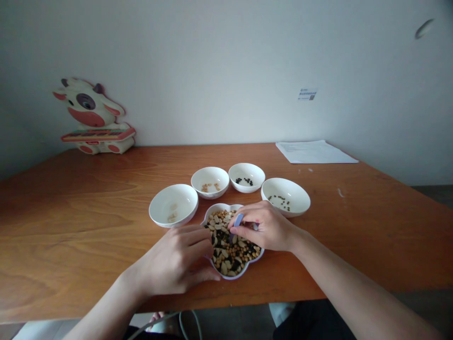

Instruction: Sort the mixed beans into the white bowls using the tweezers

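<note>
A flower-shaped bowl (235, 277) with a pale lavender rim stands near the table's front edge. It is filled with mixed peanut halves, yellow beans and dark seeds. My left hand (182, 257) grips its left rim, thumb at the front and fingers along the side. Above the mix, my right hand (267, 225) pinches a small lavender plastic tool (238, 220). The tool points down into the bowl; its lower end is partly hidden, so its exact kind is unclear. Whether it holds a seed cannot be made out.
Behind stand white bowls: one with pale pieces (159, 200), one with yellow-orange beans (198, 182), one with black beans (260, 174), one with small dark-green beans (300, 200). A cow toy keyboard (97, 134) and white papers (314, 152) lie at the back.
</note>
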Demonstrator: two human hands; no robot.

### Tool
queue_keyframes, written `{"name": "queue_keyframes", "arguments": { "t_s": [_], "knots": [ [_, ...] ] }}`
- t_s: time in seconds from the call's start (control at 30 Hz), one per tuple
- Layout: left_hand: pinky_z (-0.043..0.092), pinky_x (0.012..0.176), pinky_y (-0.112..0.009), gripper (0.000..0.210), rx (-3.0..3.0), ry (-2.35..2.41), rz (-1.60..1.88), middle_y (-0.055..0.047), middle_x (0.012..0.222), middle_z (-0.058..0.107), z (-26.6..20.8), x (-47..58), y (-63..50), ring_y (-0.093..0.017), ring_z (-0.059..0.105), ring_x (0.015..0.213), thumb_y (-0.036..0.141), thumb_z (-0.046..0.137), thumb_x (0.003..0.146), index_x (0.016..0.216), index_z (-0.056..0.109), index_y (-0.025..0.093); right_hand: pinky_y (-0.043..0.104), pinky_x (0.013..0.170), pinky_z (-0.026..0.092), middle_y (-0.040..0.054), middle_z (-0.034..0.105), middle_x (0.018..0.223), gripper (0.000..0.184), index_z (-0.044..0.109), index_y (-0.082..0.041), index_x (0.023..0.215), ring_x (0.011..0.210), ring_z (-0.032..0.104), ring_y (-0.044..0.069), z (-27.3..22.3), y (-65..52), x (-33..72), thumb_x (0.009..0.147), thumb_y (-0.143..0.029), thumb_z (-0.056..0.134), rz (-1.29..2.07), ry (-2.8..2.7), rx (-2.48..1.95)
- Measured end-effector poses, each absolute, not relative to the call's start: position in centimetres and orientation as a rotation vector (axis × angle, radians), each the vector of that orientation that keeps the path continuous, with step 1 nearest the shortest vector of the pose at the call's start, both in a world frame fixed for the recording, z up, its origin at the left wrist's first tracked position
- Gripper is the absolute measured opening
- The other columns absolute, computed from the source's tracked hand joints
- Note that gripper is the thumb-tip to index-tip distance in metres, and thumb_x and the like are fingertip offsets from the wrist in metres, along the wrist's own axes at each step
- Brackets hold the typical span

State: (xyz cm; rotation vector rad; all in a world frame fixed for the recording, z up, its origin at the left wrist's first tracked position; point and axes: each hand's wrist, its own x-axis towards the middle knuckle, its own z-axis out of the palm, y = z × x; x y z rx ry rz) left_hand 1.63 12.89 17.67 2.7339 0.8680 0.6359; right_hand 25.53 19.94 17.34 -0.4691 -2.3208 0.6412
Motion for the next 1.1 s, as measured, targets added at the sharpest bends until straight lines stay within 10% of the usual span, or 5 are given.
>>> {"name": "queue_keyframes", "arguments": {
  "t_s": [1.1],
  "knots": [
    [0.037,0.06,-0.031,0.022,2.731,0.877,0.602,-0.004,0.08,0.06,17.47,1.37,12.81,-0.019,0.054,0.071,0.031,0.063,0.097,0.082,0.057,0.016,0.025,0.065,0.057,0.0077,0.076,0.078,0.016,0.072,-0.011,0.074,0.069,0.071,0.016,17.06,19.86,25.51,0.088,-0.015,0.067,0.586,-2.279,-0.353]
  ]
}}
